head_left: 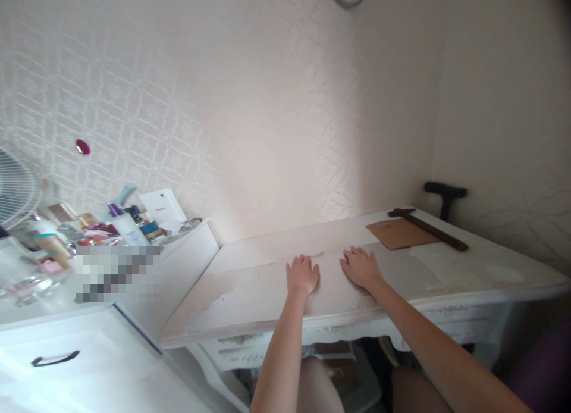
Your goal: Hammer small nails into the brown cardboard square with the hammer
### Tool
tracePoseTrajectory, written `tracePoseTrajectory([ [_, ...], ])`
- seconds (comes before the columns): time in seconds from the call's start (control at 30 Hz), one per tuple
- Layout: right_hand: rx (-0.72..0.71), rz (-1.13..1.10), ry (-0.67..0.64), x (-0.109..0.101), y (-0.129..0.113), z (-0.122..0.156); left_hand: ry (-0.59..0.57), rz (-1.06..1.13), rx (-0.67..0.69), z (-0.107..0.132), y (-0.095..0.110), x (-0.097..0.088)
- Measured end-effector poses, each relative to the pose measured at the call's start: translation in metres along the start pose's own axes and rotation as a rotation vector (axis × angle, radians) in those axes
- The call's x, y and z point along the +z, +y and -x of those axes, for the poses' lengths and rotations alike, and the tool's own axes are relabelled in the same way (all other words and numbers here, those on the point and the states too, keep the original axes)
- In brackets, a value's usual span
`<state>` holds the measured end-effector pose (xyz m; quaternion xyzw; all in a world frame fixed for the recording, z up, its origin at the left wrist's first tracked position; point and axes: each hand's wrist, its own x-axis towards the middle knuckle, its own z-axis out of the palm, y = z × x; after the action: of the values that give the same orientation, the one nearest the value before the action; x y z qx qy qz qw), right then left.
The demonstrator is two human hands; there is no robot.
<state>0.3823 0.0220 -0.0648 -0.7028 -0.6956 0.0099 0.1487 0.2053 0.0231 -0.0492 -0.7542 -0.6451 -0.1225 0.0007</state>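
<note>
Both hands rest palm down on a worn white table [250, 288] with peeling patches on its top. My left hand [303, 275] lies near the middle of the tabletop, fingers a little apart and holding nothing. A short way to its right is my right hand [361, 267], also flat, with its fingers spread. Beyond the right hand lies a brown paper notebook or folder [399, 233]. A dark brown wooden hammer-like tool [435, 230] lies along the notebook's right side, its narrow head toward the wall.
On the left stands a white cabinet [57, 341] crowded with bottles [129, 227], a white box [163, 206] and other small items. A fan [15, 187] is at the far left. Behind the table's right corner a black T-shaped handle [445, 193] sticks up by the patterned wall.
</note>
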Motion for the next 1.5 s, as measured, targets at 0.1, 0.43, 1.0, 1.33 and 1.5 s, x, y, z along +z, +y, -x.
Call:
tracePoseTrajectory([
  [0.1, 0.004, -0.002, 0.0, -0.0002, -0.0002, 0.0002, -0.006, 0.004, -0.005, -0.0002, 0.0002, -0.0002],
  [0.43, 0.01, 0.007, -0.005, -0.0012, -0.0007, 0.0006, -0.007, 0.009, -0.005, 0.0011, 0.0009, -0.0016],
  [1.0, 0.004, 0.012, -0.003, 0.0005, -0.0001, -0.0002, -0.013, 0.011, -0.008, 0.0012, 0.0016, -0.0023],
  [1.33, -0.002, 0.013, 0.0, -0.0005, -0.0001, 0.0006, -0.025, 0.009, -0.011, 0.0009, 0.0011, -0.0026],
  [1.5, -0.001, 0.015, -0.004, 0.0001, 0.0003, 0.0003, -0.034, -0.001, -0.012, 0.001, 0.0017, -0.0035],
])
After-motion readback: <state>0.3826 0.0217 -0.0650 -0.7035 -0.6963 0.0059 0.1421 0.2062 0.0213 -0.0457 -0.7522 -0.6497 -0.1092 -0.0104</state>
